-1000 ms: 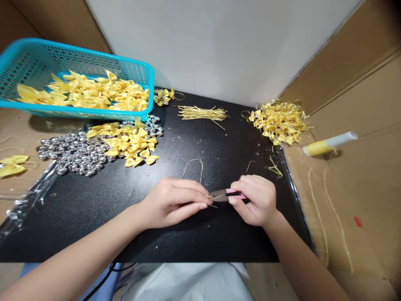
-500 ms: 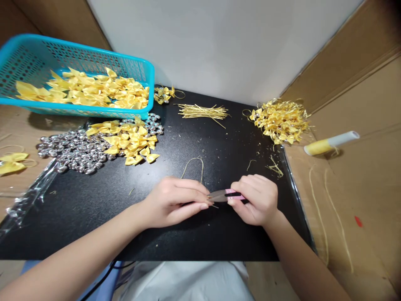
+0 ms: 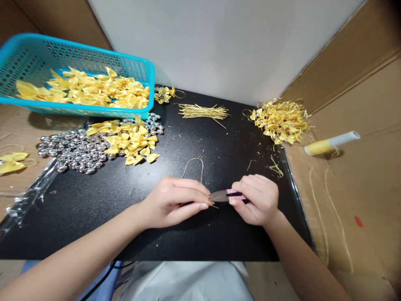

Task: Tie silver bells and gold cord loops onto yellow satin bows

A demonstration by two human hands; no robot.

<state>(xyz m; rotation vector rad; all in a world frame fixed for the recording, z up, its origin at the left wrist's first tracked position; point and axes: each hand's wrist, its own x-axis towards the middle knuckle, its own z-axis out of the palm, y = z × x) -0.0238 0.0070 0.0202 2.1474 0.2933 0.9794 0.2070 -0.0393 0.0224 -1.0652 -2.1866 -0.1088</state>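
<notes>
My left hand (image 3: 175,201) is closed in a pinch on a thin gold cord (image 3: 193,159). The cord makes a loop beyond the fingers, and a short end pokes out below the fingertips. My right hand (image 3: 256,200) grips a pair of pink-handled thread snips (image 3: 221,195), blades pointing left. Their tips meet the cord right at my left fingertips; whatever else the fingers cover there is hidden. Both hands are low over the black tabletop (image 3: 175,242).
A blue basket (image 3: 149,90) of yellow bows stands back left. Before it lie silver beads (image 3: 81,150) and loose bows (image 3: 134,142). Gold cords (image 3: 203,111) lie at the back, finished-looking bow loops (image 3: 280,121) back right. A yellow-and-white tube (image 3: 332,143) and cord clippings (image 3: 275,168) are at right.
Almost nothing differs. My right hand and the snips have shifted very slightly to the right; my left hand keeps its pinch on the cord.
</notes>
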